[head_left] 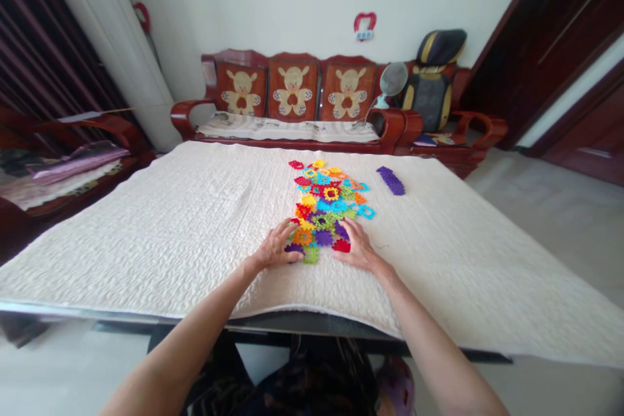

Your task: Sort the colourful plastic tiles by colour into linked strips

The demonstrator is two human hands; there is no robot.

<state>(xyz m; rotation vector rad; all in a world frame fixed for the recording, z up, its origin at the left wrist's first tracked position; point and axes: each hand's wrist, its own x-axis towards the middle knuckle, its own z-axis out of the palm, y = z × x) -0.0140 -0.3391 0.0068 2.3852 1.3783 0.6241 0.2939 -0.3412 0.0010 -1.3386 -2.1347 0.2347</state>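
Note:
A loose heap of colourful plastic building tiles (pixel 324 238) with notched edges lies on the cream quilted cloth (pixel 160 234). My left hand (pixel 277 246) rests at the heap's near left side, fingers spread, touching a purple tile and others by its fingertips. On the opposite side, my right hand (pixel 358 247) curves around the edge with fingers apart, beside a red tile (pixel 342 246) and a purple one. Between the hands lie orange, purple and green tiles. Neither hand grips a tile that I can make out. Several purple tiles (pixel 391 181) sit in a row farther right.
The cloth covers a low table with a dark front edge (pixel 312 323). Behind it stands a wooden sofa (pixel 292 140) with bear-patterned cushions. A small fan (pixel 393 80) and a chair with a massage cushion (pixel 429 94) are at the back right. Another wooden seat (pixel 112 133) is at left.

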